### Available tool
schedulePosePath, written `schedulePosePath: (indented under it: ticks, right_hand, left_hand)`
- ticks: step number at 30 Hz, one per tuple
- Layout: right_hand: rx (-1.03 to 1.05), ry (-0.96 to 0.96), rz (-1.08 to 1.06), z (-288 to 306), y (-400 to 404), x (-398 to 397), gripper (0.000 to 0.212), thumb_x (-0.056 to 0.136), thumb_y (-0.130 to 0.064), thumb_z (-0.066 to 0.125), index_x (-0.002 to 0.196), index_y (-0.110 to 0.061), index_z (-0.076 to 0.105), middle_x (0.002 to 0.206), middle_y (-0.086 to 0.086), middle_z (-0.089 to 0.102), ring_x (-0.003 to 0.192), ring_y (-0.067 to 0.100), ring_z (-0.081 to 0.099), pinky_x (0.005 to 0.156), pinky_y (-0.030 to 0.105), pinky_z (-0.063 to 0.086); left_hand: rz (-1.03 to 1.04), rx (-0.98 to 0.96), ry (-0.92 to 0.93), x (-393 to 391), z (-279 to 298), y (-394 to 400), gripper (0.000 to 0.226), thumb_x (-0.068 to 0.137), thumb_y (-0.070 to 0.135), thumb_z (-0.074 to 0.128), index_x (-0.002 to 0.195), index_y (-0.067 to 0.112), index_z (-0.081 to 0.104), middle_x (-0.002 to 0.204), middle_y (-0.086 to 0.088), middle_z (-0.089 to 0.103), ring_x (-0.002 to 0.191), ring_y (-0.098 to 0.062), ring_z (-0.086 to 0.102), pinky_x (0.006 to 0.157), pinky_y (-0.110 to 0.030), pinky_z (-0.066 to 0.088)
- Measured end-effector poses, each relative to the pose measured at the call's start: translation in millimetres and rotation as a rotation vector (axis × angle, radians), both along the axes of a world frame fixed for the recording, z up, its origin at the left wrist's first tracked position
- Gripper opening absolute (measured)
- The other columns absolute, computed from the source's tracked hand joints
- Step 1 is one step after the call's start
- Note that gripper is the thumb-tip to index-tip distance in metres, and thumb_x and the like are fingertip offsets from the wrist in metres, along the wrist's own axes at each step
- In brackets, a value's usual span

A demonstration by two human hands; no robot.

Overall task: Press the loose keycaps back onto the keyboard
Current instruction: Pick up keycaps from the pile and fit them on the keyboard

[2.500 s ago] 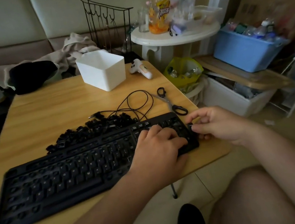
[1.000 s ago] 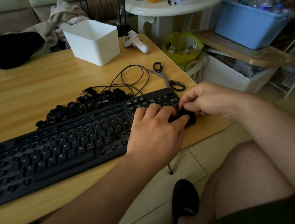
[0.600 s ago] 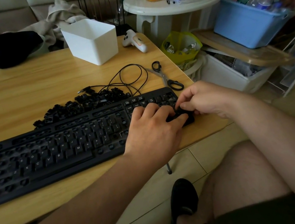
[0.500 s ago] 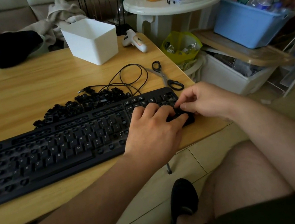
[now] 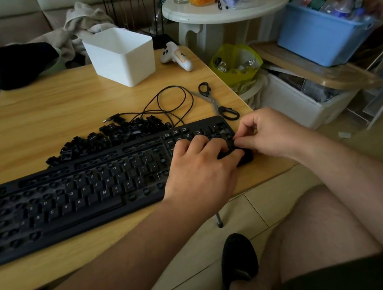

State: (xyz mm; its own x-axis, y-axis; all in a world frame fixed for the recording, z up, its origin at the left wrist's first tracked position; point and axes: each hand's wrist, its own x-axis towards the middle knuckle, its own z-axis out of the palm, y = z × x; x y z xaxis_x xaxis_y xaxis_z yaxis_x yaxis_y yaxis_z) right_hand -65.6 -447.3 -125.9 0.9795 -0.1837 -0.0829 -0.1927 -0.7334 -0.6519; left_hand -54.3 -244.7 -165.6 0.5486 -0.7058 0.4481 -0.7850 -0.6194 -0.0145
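The wooden counter [image 5: 36,115] holds a long black keyboard [image 5: 67,198] with many bare spots. The left hand [image 5: 199,168] lies flat on its right end, fingers spread and relaxed, holding nothing. At 3 o'clock from it, the right hand [image 5: 269,131] has its fingers curled at the keyboard's right edge; I cannot tell if they pinch a key. A pile of loose keycaps [image 5: 108,138] sits at 12 o'clock, touching the keyboard's far edge
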Motion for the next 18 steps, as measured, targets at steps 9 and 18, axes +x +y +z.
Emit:
schedulePosePath:
  ticks: [9,18]
  right_hand:
    - [0.009,-0.01,0.009,-1.7,-1.8,-1.7,0.013,0.089,-0.019,0.081,0.079,-0.025,0.075,0.081,-0.008,0.072,0.083,0.011,0.066,0.073,0.03,0.05]
    - [-0.023,-0.001,0.038,-1.8,1.2,-5.6,0.015,0.091,-0.016,0.078,0.083,-0.028,0.076,0.079,-0.014,0.072,0.074,-0.001,0.064,0.069,0.022,0.048]
  left_hand:
    - [-0.011,0.002,-0.004,-0.3,1.2,1.2,0.036,0.102,0.043,0.047,0.132,0.041,0.065,0.119,0.004,0.066,0.105,-0.028,0.057,0.086,-0.045,0.037]
    - [-0.014,-0.03,0.007,-0.6,0.2,2.2,0.031,0.1,0.043,0.05,0.119,0.039,0.073,0.116,0.008,0.068,0.104,-0.026,0.057,0.087,-0.043,0.037]
